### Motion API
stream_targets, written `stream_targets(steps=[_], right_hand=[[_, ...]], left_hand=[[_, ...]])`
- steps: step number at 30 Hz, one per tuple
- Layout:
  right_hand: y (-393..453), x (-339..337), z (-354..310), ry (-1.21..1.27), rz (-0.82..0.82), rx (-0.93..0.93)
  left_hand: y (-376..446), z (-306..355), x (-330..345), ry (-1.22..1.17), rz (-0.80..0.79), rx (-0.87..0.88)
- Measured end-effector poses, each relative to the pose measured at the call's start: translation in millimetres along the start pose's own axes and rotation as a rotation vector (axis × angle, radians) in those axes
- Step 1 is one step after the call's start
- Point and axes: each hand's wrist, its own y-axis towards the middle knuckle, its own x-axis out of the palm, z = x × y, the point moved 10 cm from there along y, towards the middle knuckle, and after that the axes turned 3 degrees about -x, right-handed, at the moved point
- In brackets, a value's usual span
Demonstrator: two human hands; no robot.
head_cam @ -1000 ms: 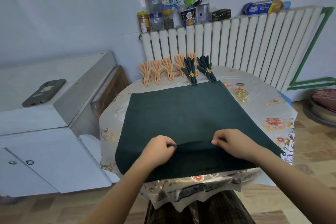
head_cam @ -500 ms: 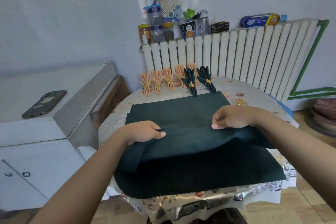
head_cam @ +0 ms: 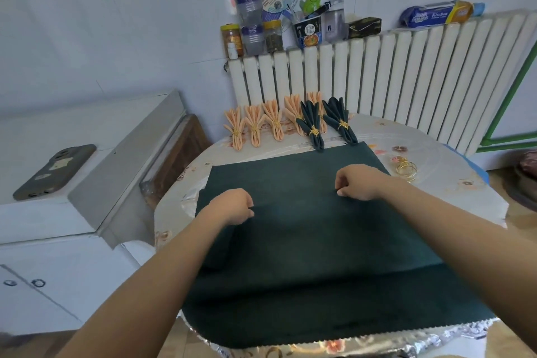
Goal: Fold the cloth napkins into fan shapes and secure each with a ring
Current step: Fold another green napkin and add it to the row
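A dark green napkin [head_cam: 305, 212] is lying spread over most of the round surface [head_cam: 453, 192], with a folded layer doubled over itself so that a crease edge is running across the cloth below the hands and a single layer is reaching the near rim, where its pinked edge is sitting just inside the foil-like overhang. The left hand [head_cam: 231, 206] is resting on the cloth toward its left edge, its grip pressed together on a pinch of the green fabric. The right hand [head_cam: 359, 182] is sitting farther away and to the right, its grip likewise pinching the napkin between thumb and fingertips. Both forearms are stretching across the near part of the cloth. Along the far rim, peach fan napkins [head_cam: 255, 128] and two green fan napkins [head_cam: 325, 125] with gold rings are lying in a row, the green ones touching the far edge of the spread cloth. A small pile of gold rings [head_cam: 406, 168] is lying just beside the cloth's far right corner. Bare surface is showing to the right of the cloth and in a narrow strip on the left. A phone [head_cam: 55, 171] is lying on the white cabinet [head_cam: 87, 212] at left, well apart.
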Motion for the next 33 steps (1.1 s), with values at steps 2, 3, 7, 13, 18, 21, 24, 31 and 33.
stream_targets(steps=[2,3,7,13,18,21,24,31,33], right_hand=[[20.8,11.4,4.3,-0.061,0.019,0.013],[28.6,15.6,6.1,-0.085,0.04,0.016],[54.3,23.5,16.5,-0.096,0.185,0.035],[86.3,23.4,24.6,-0.028,0.391,-0.002],[120.0,20.6,23.8,-0.025,0.491,-0.009],[133.4,25.1,27.9,-0.003,0.496,0.016],[139.9,28.0,30.6,-0.011,0.542,0.024],[144.2,27.2,32.5,0.004,0.598,0.02],[145.5,26.2,34.3,0.013,0.6,0.04]], left_hand=[[18.2,-6.9,7.5,0.02,0.029,-0.047],[25.0,-9.2,10.9,0.022,0.051,-0.061],[45.9,-11.0,14.0,0.033,0.187,-0.067],[79.2,-18.8,1.2,0.078,0.39,-0.065],[102.8,-26.5,-7.7,0.082,0.539,-0.062],[111.8,-32.6,-9.2,0.026,0.599,-0.063],[118.5,-38.0,-5.8,-0.018,0.619,-0.074],[129.1,-48.0,-10.2,-0.069,0.587,-0.109],[133.9,-47.9,-11.1,-0.05,0.54,-0.13]])
